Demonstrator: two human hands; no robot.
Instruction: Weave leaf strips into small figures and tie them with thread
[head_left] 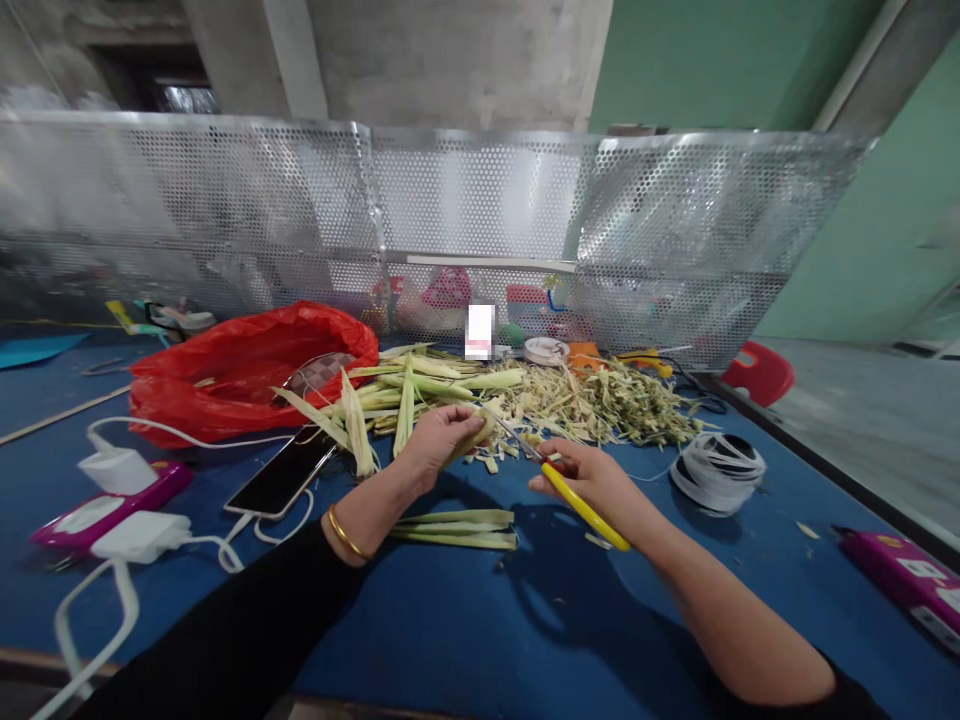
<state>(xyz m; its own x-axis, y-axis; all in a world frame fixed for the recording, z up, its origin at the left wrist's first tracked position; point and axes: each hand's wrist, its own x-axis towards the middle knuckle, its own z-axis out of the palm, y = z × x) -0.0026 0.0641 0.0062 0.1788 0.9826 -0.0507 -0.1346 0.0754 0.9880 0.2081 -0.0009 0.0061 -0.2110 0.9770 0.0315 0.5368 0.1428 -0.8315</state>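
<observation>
Between the fingertips of my left hand (441,440) is a pale corn husk piece (482,434), pinched over the table. My right hand (589,478) grips yellow-handled scissors (592,512), whose blades point up and left towards the husk. Whether the blades touch it I cannot tell. Beneath my left wrist lie several flat husk strips (457,528) side by side. Behind the hands, long green-yellow husks (431,385) are heaped, beside a pile of small cut husk shreds (555,395).
At the left sits an open red plastic bag (176,385). A phone (281,475) on a cable and a purple power strip (169,483) with white chargers lie nearer me. On the right is a white ribbon spool (718,475). A perforated metal screen (480,200) borders the table's back.
</observation>
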